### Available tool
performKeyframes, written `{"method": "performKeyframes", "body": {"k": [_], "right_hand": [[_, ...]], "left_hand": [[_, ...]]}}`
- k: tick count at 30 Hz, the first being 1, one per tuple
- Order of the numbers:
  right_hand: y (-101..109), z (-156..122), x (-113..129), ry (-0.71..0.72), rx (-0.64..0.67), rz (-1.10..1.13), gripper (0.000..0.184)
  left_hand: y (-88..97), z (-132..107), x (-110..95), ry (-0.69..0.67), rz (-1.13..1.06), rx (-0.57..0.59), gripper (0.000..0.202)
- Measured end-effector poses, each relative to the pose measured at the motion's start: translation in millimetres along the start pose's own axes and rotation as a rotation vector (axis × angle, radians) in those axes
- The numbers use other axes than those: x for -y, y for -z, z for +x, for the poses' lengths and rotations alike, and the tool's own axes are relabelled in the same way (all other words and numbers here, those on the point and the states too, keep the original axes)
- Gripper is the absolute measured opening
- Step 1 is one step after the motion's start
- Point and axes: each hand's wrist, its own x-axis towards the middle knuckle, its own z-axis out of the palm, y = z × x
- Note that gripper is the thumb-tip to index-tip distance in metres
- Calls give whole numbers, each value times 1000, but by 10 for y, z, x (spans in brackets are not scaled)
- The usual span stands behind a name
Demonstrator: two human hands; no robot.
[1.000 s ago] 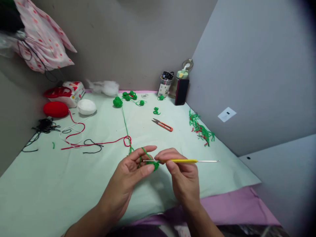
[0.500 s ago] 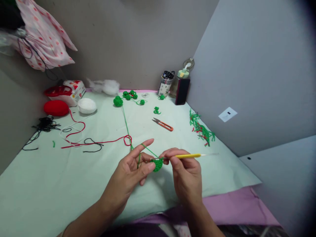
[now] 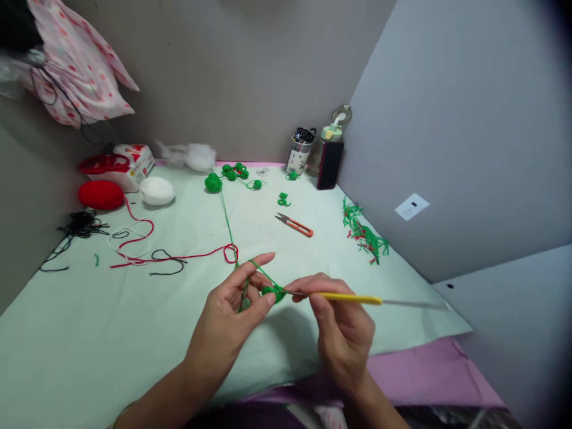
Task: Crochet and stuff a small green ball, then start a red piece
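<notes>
Between the thumb and fingers of my left hand (image 3: 235, 304) is a small green crochet piece (image 3: 279, 293), partly covered by the thumb. Green yarn runs over the raised index finger and back to a green yarn ball (image 3: 213, 183) farther up the table. My right hand (image 3: 342, 325) grips a crochet hook (image 3: 351, 298) with a yellow handle, pen-fashion. The hook's metal tip meets the green piece at its right edge; its very end is hidden in the stitches. A thin metal shaft sticks out from the handle's other end, towards the right.
Orange thread snips (image 3: 294, 225) lie beyond my hands. Yarn scraps (image 3: 365, 233) are heaped at right. Red (image 3: 101, 195) and white (image 3: 157, 191) yarn balls sit at left, near black yarn (image 3: 84, 223). A phone (image 3: 330, 165) leans beside a pen cup (image 3: 298, 154) at the back.
My right hand and the hook have shifted right and slightly down, and the hook's tip has drawn back to the piece's right edge. The green piece now looks flatter, tilted in my left fingers.
</notes>
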Motion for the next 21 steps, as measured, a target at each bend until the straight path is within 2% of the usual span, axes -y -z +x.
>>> {"method": "performKeyframes", "body": {"k": [3, 5, 6, 8, 11, 13, 16, 21], "right_hand": [[0, -17, -29, 327, 85, -261, 29], [-9, -34, -70, 480, 112, -460, 33], [-14, -46, -88, 514, 106, -525, 36], [-20, -66, -109, 476, 58, -512, 36], [-22, -61, -87, 217, -64, -182, 28], [-27, -23, -52, 51, -123, 69, 23], [-56, 53, -12, -60, -108, 255, 19], [-103, 62, 7, -18, -21, 113, 21]], "left_hand": [[-58, -20, 10, -51, 49, -84, 44], [-78, -25, 18, -20, -47, -64, 51], [-77, -22, 19, 37, -131, -21, 55], [-52, -5, 8, 185, -305, 92, 58], [11, 35, -41, 287, -431, 173, 52], [39, 50, -80, 244, -426, 152, 51], [39, 45, -102, 165, -351, 131, 48], [4, 15, -32, 97, -242, 144, 45]]}}
